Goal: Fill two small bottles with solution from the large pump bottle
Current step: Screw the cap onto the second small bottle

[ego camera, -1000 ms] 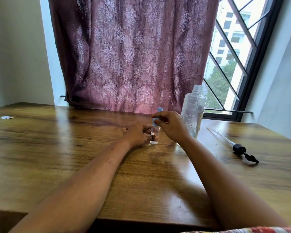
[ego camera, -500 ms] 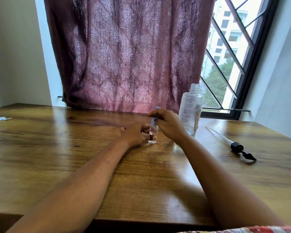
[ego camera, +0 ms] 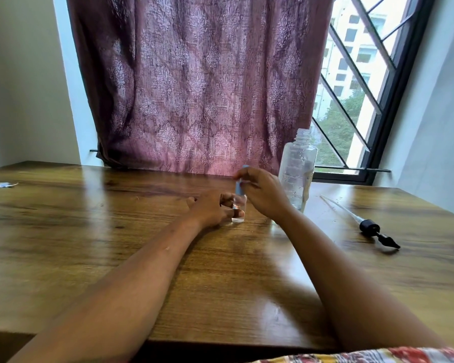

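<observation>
A small clear bottle (ego camera: 239,208) stands upright on the wooden table (ego camera: 116,231), held around its body by my left hand (ego camera: 211,209). My right hand (ego camera: 262,191) pinches the bottle's light blue cap (ego camera: 238,188) at its top. Just right of my right hand stands the large clear bottle (ego camera: 298,169), open at the neck with no pump in it. Its black pump head with a long clear tube (ego camera: 370,227) lies flat on the table to the right. I see only one small bottle.
A maroon patterned curtain (ego camera: 194,82) hangs behind the table, with a barred window (ego camera: 351,100) to its right. A small scrap of wrapper (ego camera: 4,184) lies at the table's far left. Patterned cloth (ego camera: 378,357) shows at the bottom edge.
My hands stay on the small bottle and its blue cap; the right hand's fingers have shifted slightly at the cap. The view has drifted a little.
</observation>
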Action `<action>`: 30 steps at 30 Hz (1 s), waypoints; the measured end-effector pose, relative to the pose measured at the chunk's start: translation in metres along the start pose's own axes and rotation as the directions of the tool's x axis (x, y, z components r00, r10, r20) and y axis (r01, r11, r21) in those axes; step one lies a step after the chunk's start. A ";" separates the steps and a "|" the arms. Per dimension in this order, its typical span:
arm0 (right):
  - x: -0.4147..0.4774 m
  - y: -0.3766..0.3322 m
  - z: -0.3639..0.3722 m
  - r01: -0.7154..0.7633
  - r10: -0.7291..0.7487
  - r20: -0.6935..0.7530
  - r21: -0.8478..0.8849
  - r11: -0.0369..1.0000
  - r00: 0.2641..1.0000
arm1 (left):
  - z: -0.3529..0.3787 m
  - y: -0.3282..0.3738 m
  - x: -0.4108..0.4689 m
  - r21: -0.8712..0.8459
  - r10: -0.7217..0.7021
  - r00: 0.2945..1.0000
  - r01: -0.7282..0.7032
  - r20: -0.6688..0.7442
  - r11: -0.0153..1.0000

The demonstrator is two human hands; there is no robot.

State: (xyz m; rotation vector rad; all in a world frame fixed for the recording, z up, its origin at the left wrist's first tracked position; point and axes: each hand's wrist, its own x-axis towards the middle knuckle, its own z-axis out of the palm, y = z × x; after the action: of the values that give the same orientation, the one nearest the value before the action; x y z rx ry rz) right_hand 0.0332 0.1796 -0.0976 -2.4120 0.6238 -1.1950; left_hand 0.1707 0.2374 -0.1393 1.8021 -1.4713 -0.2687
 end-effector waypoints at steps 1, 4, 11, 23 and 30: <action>0.000 0.001 0.000 0.002 -0.001 0.043 -0.024 1.000 0.999 | 0.000 0.000 0.000 -0.011 0.007 1.000 -0.007 0.011 1.000; 0.001 0.004 -0.002 0.010 -0.007 0.053 -0.066 0.998 0.999 | -0.001 0.002 0.000 -0.015 0.016 1.000 -0.016 0.001 1.000; 0.002 0.014 0.001 -0.060 0.048 -0.111 -0.109 0.992 0.993 | 0.001 0.007 -0.004 -0.106 0.037 0.999 -0.033 0.039 0.994; 0.004 0.016 -0.003 -0.204 0.181 -0.156 -0.145 0.968 0.971 | 0.011 0.012 -0.008 -0.045 0.025 1.000 -0.024 0.018 0.999; 0.008 0.007 -0.007 -0.221 0.221 0.022 0.202 0.954 0.975 | 0.008 0.014 -0.008 -0.270 0.056 0.997 -0.041 0.049 0.962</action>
State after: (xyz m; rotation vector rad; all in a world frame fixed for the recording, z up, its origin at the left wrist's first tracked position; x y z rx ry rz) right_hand 0.0307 0.1688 -0.0918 -2.1105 0.7140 -1.1087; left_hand 0.1534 0.2408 -0.1374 1.5500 -1.4396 -0.4744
